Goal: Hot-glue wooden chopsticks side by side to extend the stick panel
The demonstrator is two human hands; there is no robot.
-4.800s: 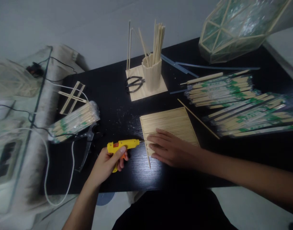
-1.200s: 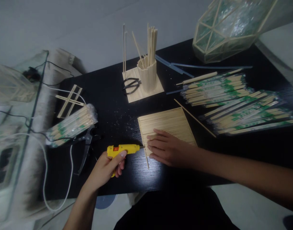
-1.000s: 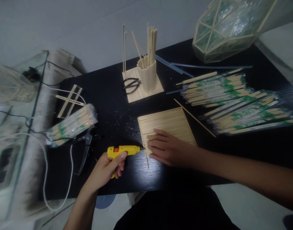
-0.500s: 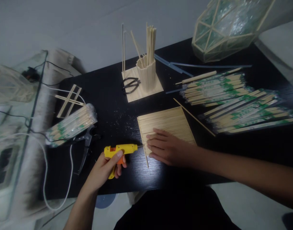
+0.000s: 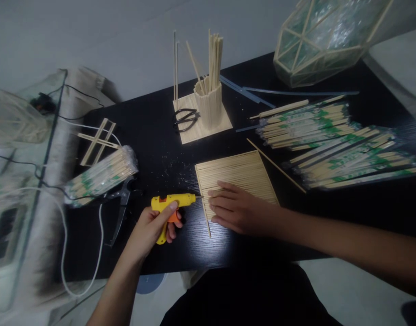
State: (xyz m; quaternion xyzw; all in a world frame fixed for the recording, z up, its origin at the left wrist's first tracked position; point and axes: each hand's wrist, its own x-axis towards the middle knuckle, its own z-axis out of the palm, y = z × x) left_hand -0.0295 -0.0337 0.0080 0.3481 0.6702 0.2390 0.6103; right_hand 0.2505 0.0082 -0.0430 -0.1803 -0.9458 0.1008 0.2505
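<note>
Two bare hands above a black wood-grain desk point(image 5: 153, 136), apart from each other. Clamped in the left hand point(image 5: 155, 226), a yellow plastic glue gun point(image 5: 176, 200) with an orange trigger, the thumb along its side and the fingers curled about the grip below. Aimed rightward, with its narrow metal nozzle point(image 5: 199, 197) at the left edge of a flat, pale panel of thin wooden sticks point(image 5: 228, 172). Too small there to tell contact from a slight gap. Along that same edge, a slim wooden strip point(image 5: 208, 229), extending past the near corner onto the desk. Palm down on the panel, not clamped on anything, the right hand point(image 5: 237, 208), with fingers outstretched towards the nozzle. Near the front of the desk, the panel itself, lying flat and partly covered by that hand.

Just beside the panel's far right corner, a loose wooden stick point(image 5: 276, 165), lying aslant. Farther back, a pale square base of sticks point(image 5: 194, 133), carrying a round, stick-walled cup point(image 5: 208, 108) full of upright wooden sticks point(image 5: 215, 63) and, beside it, a tool with black looped handles point(image 5: 186, 118). To the right, clear packets of chopsticks with green print point(image 5: 306, 127), in overlapping rows; behind them, long translucent rods point(image 5: 282, 92) and a large faceted frame of pale sticks point(image 5: 316, 50). To the left, another clear chopstick bundle point(image 5: 102, 174), next to a dark plier-like tool point(image 5: 123, 206) and crossed pale sticks point(image 5: 98, 140).
</note>
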